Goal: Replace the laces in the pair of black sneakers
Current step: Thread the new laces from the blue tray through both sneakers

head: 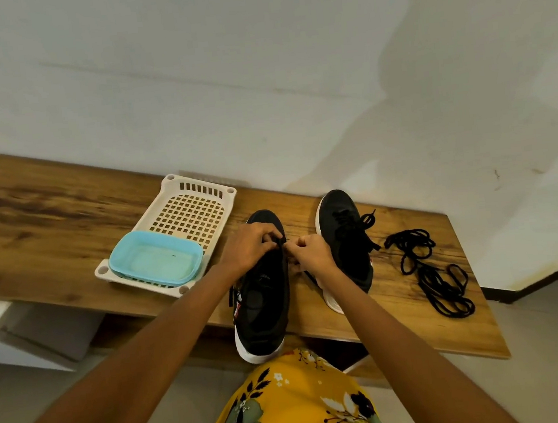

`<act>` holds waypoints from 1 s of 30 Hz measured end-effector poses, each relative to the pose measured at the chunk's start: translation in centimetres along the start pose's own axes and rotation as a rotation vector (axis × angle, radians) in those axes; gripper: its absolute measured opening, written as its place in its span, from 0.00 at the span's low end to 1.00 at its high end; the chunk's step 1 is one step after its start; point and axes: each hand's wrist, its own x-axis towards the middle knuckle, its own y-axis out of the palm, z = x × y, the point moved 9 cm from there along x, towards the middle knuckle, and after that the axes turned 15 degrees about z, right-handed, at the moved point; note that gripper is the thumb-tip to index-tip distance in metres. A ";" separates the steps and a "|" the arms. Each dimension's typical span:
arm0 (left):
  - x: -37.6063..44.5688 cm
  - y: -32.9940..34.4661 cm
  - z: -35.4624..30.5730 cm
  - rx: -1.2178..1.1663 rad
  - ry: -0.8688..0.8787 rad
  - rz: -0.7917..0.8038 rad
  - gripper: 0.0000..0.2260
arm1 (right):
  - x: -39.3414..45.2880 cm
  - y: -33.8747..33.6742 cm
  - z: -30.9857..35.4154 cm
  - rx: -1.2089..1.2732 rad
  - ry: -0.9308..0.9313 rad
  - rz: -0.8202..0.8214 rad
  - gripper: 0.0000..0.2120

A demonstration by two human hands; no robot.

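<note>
Two black sneakers with white soles stand on a wooden shelf (50,242), toes toward the wall. The left sneaker (263,302) hangs its heel over the front edge. My left hand (252,247) and my right hand (309,253) meet over its lace area, each pinching a black lace near the eyelets. The lace itself is mostly hidden by my fingers. The right sneaker (345,235) is laced, with a bow at the top. A loose pile of black laces (432,271) lies on the shelf to its right.
A cream perforated plastic tray (197,199) sits left of the sneakers, with a light blue tub (157,258) on its near end. A white wall rises behind the shelf. My yellow floral garment (291,409) fills the bottom centre.
</note>
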 end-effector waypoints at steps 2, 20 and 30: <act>-0.1 -0.1 -0.1 0.003 0.002 -0.005 0.11 | 0.1 0.2 -0.3 0.066 0.006 0.046 0.06; 1.6 1.5 -0.4 -0.036 -0.027 0.366 0.16 | -1.2 -3.4 3.7 0.284 -0.062 -0.123 0.12; 0.8 -5.0 -3.4 -0.380 -0.069 -0.043 0.09 | -5.8 -12.3 16.2 0.413 -0.403 -0.258 0.08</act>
